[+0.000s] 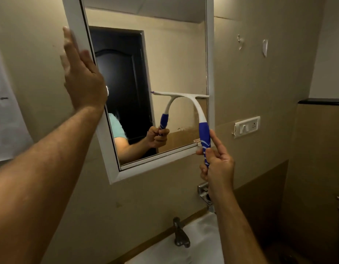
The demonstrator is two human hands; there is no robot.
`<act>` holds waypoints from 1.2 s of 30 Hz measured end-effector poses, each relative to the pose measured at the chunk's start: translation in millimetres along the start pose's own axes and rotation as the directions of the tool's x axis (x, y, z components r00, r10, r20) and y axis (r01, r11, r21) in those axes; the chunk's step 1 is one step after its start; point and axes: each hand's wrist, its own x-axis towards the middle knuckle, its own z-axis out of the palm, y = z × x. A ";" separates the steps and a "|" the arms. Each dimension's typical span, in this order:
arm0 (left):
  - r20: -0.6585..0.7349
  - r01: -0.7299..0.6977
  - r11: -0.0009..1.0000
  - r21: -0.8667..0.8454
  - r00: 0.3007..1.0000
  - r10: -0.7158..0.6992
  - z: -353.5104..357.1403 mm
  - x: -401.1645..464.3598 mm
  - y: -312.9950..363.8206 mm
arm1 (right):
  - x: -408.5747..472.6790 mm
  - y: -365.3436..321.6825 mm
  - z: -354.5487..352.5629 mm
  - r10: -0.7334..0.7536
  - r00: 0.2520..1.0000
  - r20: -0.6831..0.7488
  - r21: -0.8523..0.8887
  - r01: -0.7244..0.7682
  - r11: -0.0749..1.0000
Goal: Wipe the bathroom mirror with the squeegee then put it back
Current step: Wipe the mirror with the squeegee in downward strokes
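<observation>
A white-framed mirror (210, 54) hangs tilted on the beige wall. My left hand (82, 73) lies flat with straight fingers against the frame's left side. My right hand (216, 164) grips the blue handle of a white squeegee (200, 113), index finger stretched along the handle. The squeegee's blade lies level against the glass in the mirror's lower right part, its right end at the frame. The glass reflects the squeegee, the hand holding it and a dark door.
Below the mirror sits a white washbasin (206, 237) with a metal tap (180, 235). A metal wall fitting (204, 191) is behind my right wrist. A switch plate (246, 126) and wall hooks (265, 47) are at the right, paper (6, 121) at the left.
</observation>
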 end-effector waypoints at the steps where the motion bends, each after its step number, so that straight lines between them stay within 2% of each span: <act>1: 0.035 0.004 1.000 0.018 0.999 -0.005 -1.7 -9.9 -3.0 | -0.3 3.4 -1.5 0.005 1.000 -0.008 -0.004 -0.005 1.000; 3: 0.073 -0.012 1.000 0.014 0.997 0.011 -7.4 -22.3 -5.8 | -5.8 14.2 -8.8 0.013 1.000 -0.028 -0.012 -0.014 1.000; 8: 0.069 0.005 1.000 0.005 0.998 -0.005 -11.1 -29.6 -2.3 | -25.6 35.8 -30.7 0.071 0.997 -0.032 0.003 -0.071 0.997; 13: 0.064 0.010 1.000 -0.027 0.998 -0.008 -14.2 -40.2 -10.7 | -10.8 16.3 -23.5 -0.032 0.999 -0.033 -0.049 0.030 0.998; 17: 0.065 -0.018 0.993 -0.115 0.998 0.026 -14.8 -50.4 -18.8 | 1.1 7.1 -8.7 -0.046 0.996 -0.076 -0.063 0.042 0.997; 22: 0.076 -0.021 0.990 -0.137 0.997 0.031 -21.3 -78.1 -34.3 | -18.0 26.1 -3.1 0.018 0.986 -0.165 0.004 -0.017 1.000; 28: 0.124 0.025 0.993 -0.116 0.992 -0.011 -34.3 -108.9 -43.9 | -57.2 47.2 -17.4 0.137 0.963 -0.232 0.007 -0.139 0.990; 31: 0.140 0.026 0.996 -0.090 0.990 -0.013 -40.6 -135.2 -52.5 | -62.4 44.1 -17.6 0.095 0.970 -0.222 0.015 -0.094 0.995; 36: 0.174 0.072 0.991 -0.112 0.983 -0.052 -41.7 -140.7 -56.6 | -37.1 25.1 -2.8 -0.032 0.987 -0.155 -0.071 0.021 0.997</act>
